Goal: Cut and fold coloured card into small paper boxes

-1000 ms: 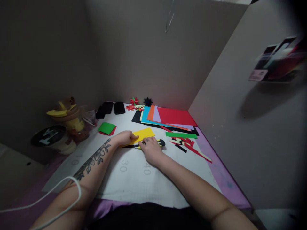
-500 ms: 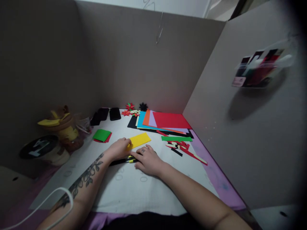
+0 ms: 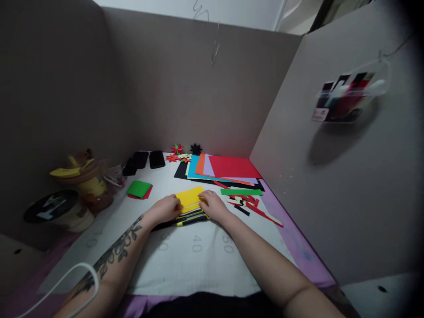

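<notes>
A yellow paper piece [image 3: 189,197] lies on the white cutting mat [image 3: 185,260]. My left hand [image 3: 165,208] rests on the paper's left edge with fingers curled down on it. My right hand [image 3: 213,205] presses on the paper's right edge, fingers bent. A black and yellow utility knife [image 3: 185,219] lies on the mat just in front of both hands, touched by neither grip that I can make out.
A stack of coloured sheets [image 3: 225,170] lies at the back right, with a green strip [image 3: 241,192] and red and black scraps [image 3: 253,205] beside it. Green and red squares [image 3: 139,189] sit left. Paper stars [image 3: 180,152], phones [image 3: 149,160] and a toy figure [image 3: 86,179] line the back and left. Cardboard walls enclose the desk.
My right hand has left the knife and moved up onto the yellow paper's right edge. The knife now lies free on the mat. The view has shifted slightly.
</notes>
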